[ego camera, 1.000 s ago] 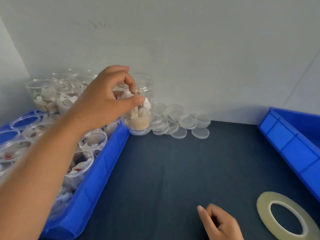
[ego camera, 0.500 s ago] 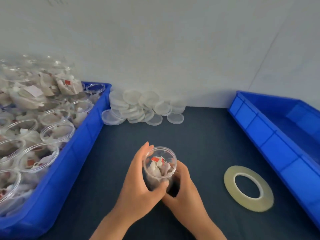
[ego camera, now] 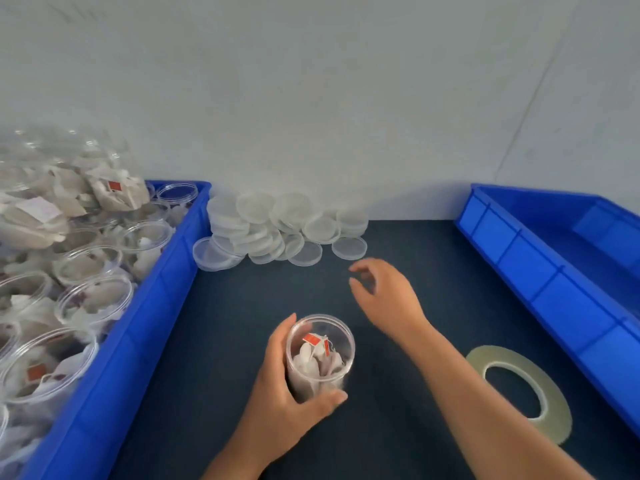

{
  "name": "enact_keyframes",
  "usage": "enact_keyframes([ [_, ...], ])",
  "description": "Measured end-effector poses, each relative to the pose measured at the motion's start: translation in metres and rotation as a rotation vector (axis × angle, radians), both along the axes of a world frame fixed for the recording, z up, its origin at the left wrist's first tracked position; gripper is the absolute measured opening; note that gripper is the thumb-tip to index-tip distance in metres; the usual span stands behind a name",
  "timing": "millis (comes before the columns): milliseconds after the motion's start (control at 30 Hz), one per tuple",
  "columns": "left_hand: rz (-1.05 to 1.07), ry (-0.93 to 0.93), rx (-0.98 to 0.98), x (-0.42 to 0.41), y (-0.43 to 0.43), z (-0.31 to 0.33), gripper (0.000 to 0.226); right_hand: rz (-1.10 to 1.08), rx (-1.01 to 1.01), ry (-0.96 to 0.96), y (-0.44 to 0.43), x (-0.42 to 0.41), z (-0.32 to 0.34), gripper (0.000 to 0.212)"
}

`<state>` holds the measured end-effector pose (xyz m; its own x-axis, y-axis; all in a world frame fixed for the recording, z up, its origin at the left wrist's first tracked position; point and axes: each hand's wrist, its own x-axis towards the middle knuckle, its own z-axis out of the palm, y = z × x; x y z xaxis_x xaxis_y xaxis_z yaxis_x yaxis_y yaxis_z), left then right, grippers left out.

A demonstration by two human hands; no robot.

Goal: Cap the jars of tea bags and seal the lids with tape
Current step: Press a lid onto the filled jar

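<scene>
Dark-blue matting covers your worktop (ego camera: pixel 242 323) up to the pale wall (ego camera: pixel 311 98), your left hand (ego camera: pixel 284 403) gripping an uncapped jar (ego camera: pixel 320 355), your right hand (ego camera: pixel 388 299) loosely spread, holding nothing.

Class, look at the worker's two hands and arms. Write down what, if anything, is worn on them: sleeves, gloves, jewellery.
Nothing worn shows. The left hand and right hand have no gloves, and no ring is visible. The left forearm and right forearm are uncovered to the frame's edge: no sleeve, watch or bracelet.
</scene>
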<state>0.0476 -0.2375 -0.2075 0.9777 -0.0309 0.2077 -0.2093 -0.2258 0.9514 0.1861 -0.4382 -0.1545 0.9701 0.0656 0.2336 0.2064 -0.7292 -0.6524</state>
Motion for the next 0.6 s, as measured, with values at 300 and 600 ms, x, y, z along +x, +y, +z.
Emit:
enact_keyframes([
  [300, -0.056, -0.080, 0.094, 0.012, 0.001, -0.007, 0.094, -0.004, -0.738, -0.193, 0.051, 0.165, -0.027, 0.041],
  [600, -0.035, -0.041, 0.079, 0.009, 0.003, -0.003, 0.093, -0.003, 0.188, -0.017, 0.006, 0.072, -0.018, 0.012],
])
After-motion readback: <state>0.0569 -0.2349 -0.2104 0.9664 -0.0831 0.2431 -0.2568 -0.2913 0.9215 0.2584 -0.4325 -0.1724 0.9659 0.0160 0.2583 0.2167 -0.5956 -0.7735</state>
